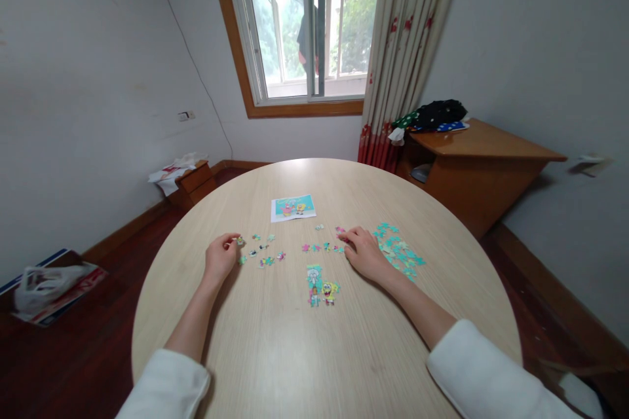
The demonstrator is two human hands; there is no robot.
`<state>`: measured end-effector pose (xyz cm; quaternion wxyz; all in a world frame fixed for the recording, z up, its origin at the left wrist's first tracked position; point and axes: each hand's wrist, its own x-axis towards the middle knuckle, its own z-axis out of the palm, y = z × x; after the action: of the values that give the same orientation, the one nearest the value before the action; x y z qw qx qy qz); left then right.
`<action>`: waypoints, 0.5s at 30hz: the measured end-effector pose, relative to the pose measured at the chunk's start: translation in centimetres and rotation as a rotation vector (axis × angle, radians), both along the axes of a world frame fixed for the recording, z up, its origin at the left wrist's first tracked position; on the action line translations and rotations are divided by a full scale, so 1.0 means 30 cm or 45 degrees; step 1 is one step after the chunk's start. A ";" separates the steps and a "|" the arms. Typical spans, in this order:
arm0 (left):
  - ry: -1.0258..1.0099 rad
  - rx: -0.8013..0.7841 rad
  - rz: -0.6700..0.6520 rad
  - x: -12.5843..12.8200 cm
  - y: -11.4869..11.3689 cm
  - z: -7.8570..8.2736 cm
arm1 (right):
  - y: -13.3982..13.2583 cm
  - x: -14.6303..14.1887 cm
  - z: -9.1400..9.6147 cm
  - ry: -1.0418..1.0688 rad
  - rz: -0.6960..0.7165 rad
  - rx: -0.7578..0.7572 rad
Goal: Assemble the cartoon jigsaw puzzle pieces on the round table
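My left hand [222, 256] is closed at the left of the table, thumb and index finger pinching a small puzzle piece [240, 241]. Several loose pieces, among them a pink one [281, 256], lie just right of it. My right hand [364, 253] rests palm down, thumb apart from the bent fingers, its fingertips touching a pink puzzle piece [340, 231]. Beside its thumb runs a short row of pieces [316, 248]. Nearer to me lies a partly joined puzzle section [314, 278] with a yellow cartoon figure [329, 291].
A printed reference picture [295, 207] lies toward the far side of the round table [265, 353]. Scattered turquoise pieces [400, 252] spread right of my right hand. Behind stand a wooden desk [481, 163] with cloth on top, a curtain and a window.
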<state>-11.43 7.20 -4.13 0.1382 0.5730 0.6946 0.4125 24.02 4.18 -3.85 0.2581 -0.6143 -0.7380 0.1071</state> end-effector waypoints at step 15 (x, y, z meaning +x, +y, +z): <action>0.043 -0.136 0.017 0.005 -0.003 0.006 | -0.002 -0.005 0.002 -0.010 0.023 -0.009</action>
<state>-11.29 7.10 -3.95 0.1543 0.5670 0.7216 0.3660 23.88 4.13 -3.78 0.2521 -0.6090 -0.7440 0.1096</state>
